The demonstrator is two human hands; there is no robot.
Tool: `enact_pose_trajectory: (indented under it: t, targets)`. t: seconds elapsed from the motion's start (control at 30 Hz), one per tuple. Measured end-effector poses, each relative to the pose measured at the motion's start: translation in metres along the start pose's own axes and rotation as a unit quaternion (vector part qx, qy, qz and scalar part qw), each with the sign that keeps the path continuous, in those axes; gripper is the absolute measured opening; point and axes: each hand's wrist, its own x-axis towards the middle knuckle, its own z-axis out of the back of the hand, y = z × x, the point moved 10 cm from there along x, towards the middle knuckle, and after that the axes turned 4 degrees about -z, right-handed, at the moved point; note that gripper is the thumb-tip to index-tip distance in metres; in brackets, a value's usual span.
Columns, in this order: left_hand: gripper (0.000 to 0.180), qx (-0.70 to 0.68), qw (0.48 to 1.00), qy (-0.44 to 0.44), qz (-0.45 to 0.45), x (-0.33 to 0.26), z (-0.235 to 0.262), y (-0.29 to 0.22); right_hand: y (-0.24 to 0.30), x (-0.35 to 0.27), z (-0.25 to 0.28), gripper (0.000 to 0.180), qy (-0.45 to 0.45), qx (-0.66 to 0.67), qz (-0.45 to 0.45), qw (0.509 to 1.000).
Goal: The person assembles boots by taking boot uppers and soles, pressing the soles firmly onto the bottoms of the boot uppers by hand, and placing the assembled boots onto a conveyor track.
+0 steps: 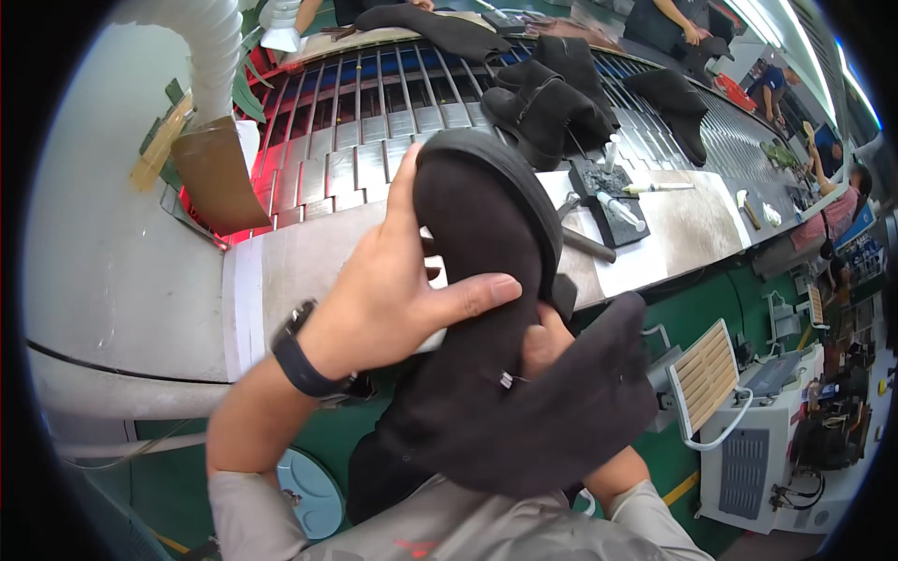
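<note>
A tall black boot [486, 210] is held up in front of me, its rounded toe and dark sole edge toward the conveyor and its soft shaft hanging toward my body. My left hand [388, 280] grips the foot part, fingers along the left side and thumb pressed across the top. On the boot's right side, near the heel, my right hand [547, 341] is closed around it; most of that hand is hidden behind the shaft. A small white tag or thread shows on the shaft. A dark band is on my left wrist.
A roller conveyor [360, 107] runs ahead, carrying several black boots [552, 98]. On the bench edge lie a hammer [587, 243] and a dark block [613, 201] with syringes [622, 210]. A white machine [122, 234] stands left, wooden-slat racks [706, 379] right. Other people work farther off.
</note>
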Motion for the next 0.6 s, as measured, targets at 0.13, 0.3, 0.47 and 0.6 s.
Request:
enact_pose_trajectory:
  t: [0.13, 0.3, 0.47, 0.6]
  targets:
    - [0.129, 0.103, 0.993, 0.062, -0.012, 0.012, -0.001, 0.005, -0.024, 0.037, -0.049, 0.069, -0.148, 0.002, 0.181, 0.972]
    - [0.103, 0.269, 0.959, -0.086, -0.027, 0.011, 0.010, 0.051, 0.008, 0.053, -0.048, 0.071, -0.029, -0.241, 0.209, 0.947]
    - [0.102, 0.312, 0.944, -0.107, -0.012, 0.019, 0.005, 0.049, 0.103, 0.028, 0.047, 0.037, -0.174, -0.182, 0.364, 0.897]
    - [0.102, 0.287, 0.953, -0.100, 0.004, 0.019, 0.006, 0.052, 0.154, 0.086, 0.031, 0.047, -0.123, -0.192, 0.386, 0.894]
